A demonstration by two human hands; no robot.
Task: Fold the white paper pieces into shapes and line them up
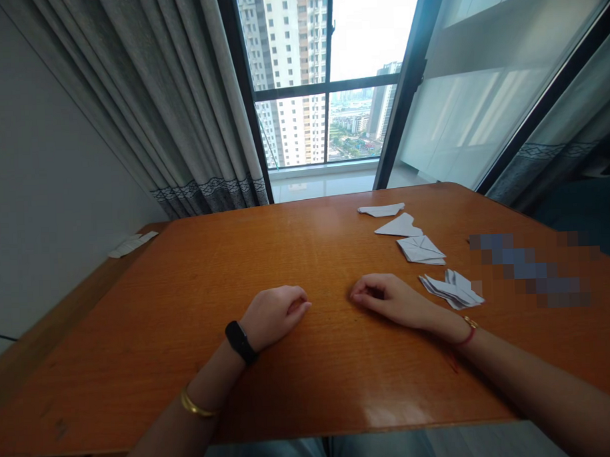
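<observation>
My left hand (275,315) rests on the wooden table (226,258), its fingers curled into a loose fist with no object showing. Across a small gap, my right hand (385,298) lies on the tabletop too, fingers bent inward around a dark hollow and nothing visible in them. Just beyond the right wrist is a bundle of folded white paper (452,290). Farther back in a row are a folded paper square (420,249), a pointed folded paper (399,226) and a long, flat folded paper (382,210). Neither hand touches the papers.
A flat white paper piece (133,244) lies on the ledge by the left wall. Part of the table's right side is blurred out by pixel blocks (531,267). Behind the table hang grey curtains (181,113) beside a window. The table's front edge runs close to my lap.
</observation>
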